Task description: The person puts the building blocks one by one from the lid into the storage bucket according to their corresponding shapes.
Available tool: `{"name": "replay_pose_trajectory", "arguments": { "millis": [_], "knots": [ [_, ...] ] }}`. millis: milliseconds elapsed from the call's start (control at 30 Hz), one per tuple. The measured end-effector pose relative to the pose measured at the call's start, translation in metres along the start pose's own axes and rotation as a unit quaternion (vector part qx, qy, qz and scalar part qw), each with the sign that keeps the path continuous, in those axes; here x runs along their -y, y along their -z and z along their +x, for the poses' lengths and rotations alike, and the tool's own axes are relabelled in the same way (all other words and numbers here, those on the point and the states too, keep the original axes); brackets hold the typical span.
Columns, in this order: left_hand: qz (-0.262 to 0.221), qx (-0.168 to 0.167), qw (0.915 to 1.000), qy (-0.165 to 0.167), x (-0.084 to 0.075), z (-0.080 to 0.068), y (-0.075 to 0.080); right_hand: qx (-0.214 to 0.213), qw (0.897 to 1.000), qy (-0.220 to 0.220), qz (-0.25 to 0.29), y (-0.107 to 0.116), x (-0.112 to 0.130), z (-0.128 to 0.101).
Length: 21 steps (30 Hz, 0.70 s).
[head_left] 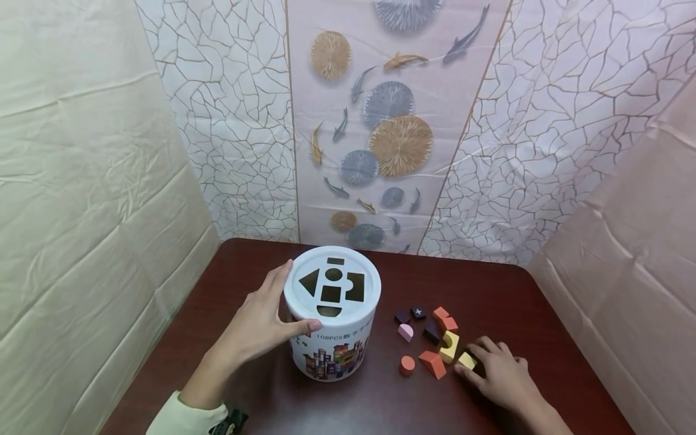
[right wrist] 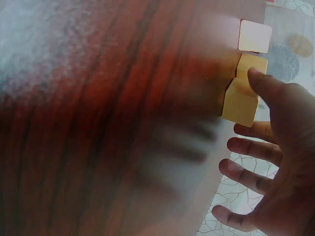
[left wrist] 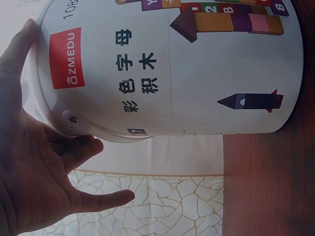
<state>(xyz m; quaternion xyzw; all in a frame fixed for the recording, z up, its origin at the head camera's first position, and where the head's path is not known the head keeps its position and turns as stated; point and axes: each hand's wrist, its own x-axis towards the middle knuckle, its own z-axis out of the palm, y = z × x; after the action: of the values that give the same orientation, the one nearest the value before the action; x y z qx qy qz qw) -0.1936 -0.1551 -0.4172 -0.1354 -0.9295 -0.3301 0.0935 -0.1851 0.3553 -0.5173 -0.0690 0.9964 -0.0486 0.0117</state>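
A white round bucket stands upright, its white lid cut with several shaped holes. My left hand grips the bucket at the lid, thumb on the near rim and fingers around the left side; in the left wrist view another finger sticks out free of it. To the right, my right hand pinches a small yellow block low at the table, thumb and forefinger at its sides. A yellow block with a rounded notch lies just left of it. In the right wrist view the thumb overlaps a yellow block.
Loose blocks lie between bucket and right hand: an orange triangle, an orange cylinder, a pink half-round, several dark blocks and orange blocks. The dark red table ends at patterned cloth walls.
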Motion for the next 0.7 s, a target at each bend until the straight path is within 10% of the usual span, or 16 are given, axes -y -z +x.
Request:
{"name": "replay_pose_trajectory", "arguments": {
  "millis": [700],
  "knots": [
    [0.002,0.002,1.0,0.0,0.0,-0.001,0.0,-0.053,0.998,0.029,-0.018,0.01,0.003,-0.005]
  ]
}}
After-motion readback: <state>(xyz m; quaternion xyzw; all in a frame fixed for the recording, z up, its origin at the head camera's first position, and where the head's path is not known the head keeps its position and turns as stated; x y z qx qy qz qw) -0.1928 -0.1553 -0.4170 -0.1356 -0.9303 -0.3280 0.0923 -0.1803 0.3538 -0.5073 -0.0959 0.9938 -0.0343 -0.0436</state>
